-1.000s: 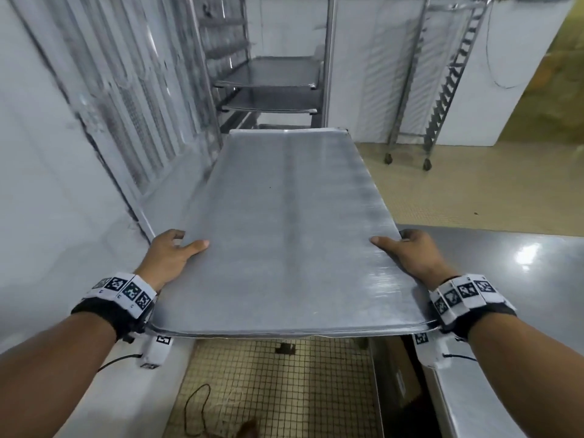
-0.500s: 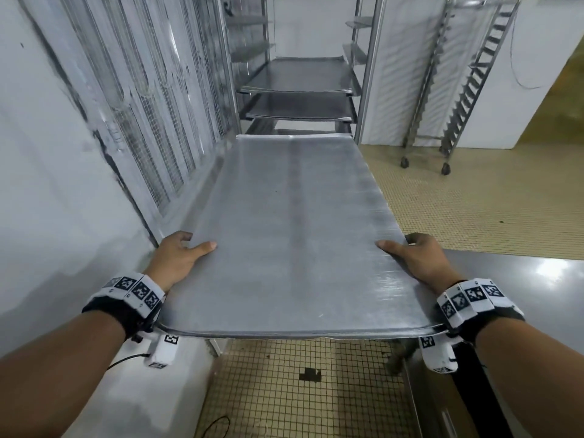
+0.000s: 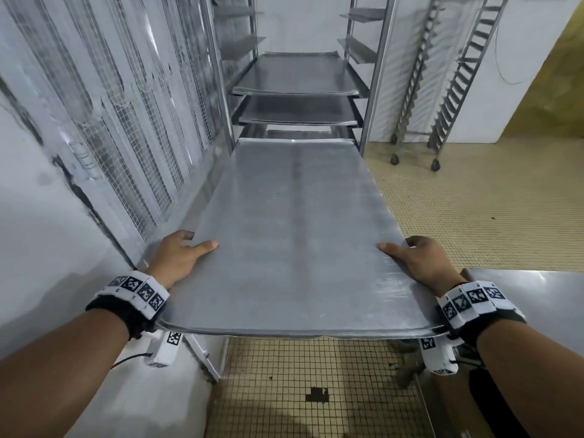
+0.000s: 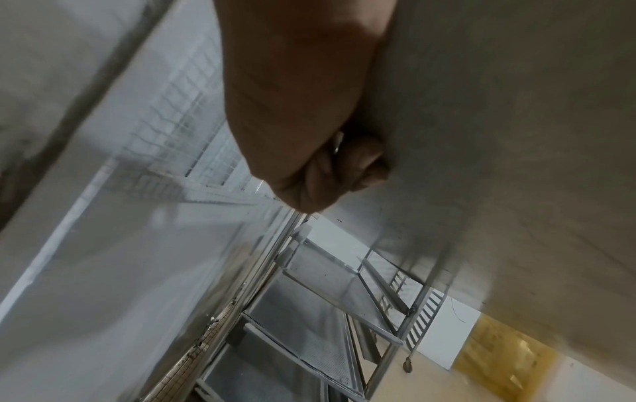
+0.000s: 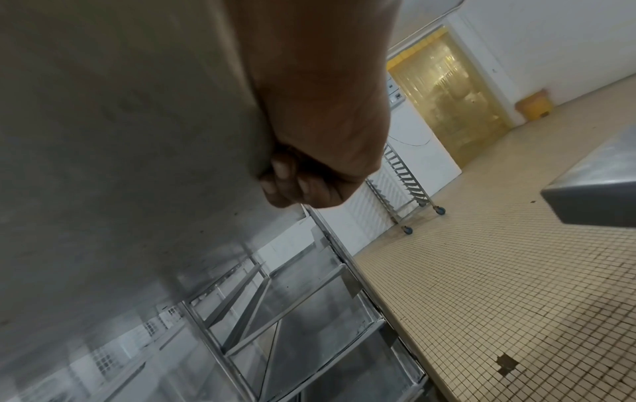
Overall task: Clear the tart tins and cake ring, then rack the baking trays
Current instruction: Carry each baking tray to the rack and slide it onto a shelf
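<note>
I carry a large flat metal baking tray [image 3: 297, 235] level in front of me. My left hand [image 3: 181, 251] grips its left edge, thumb on top and fingers curled underneath [image 4: 358, 166]. My right hand [image 3: 417, 254] grips the right edge the same way, its fingers [image 5: 292, 182] curled under the tray's underside [image 5: 120, 136]. The tray's far edge sits just in front of a steel rack [image 3: 374, 74]. Two trays [image 3: 297, 74] lie on the rack's runners, with bare runners above them. Under the carried tray's far edge a lower rack level shows.
A mesh-fronted wall panel [image 3: 126, 137] runs along the left. Two bare wheeled racks [image 3: 442, 83] stand at the back right against a white wall. A steel table corner [image 3: 537, 298] is at my right. Tiled floor [image 3: 474, 216] lies open to the right.
I have walked the tray toward the rack; the rack and its two trays now loom larger and closer. Both hands keep the same grip on the tray's edges.
</note>
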A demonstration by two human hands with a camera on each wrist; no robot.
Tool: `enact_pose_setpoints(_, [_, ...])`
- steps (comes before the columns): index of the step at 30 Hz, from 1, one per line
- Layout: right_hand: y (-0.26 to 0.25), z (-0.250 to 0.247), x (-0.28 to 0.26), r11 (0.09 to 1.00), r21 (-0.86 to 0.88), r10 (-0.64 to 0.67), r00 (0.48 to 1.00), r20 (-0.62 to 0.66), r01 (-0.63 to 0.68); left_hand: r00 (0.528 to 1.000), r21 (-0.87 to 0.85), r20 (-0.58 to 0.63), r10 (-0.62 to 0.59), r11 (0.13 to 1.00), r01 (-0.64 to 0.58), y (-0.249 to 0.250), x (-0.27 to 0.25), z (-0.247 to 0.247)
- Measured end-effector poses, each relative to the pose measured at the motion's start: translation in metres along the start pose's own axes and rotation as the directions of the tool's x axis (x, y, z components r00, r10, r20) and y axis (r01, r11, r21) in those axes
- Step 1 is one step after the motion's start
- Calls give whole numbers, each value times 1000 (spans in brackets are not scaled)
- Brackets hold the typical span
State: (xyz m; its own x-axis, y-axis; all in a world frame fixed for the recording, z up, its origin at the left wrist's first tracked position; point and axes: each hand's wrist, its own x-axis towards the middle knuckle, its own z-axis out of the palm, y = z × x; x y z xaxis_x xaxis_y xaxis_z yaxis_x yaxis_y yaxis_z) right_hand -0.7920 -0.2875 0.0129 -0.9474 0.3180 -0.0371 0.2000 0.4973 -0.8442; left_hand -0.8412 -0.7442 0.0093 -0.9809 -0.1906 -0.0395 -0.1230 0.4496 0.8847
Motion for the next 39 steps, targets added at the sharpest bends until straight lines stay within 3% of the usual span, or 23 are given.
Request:
enact_pose_setpoints(17, [6, 25, 191, 1000, -2, 3, 997, 78, -3, 1000, 74, -10, -23, 997, 24, 13, 160, 72])
enact_pose_setpoints(27, [9, 45, 260, 1000, -8, 31, 994, 109, -30, 1000, 66, -29, 10, 998, -8, 6, 230, 102])
enact_pose_setpoints(39, [11, 88, 353, 993, -85, 78, 997, 15, -77, 998, -46, 49, 28, 999, -26, -18, 354, 125])
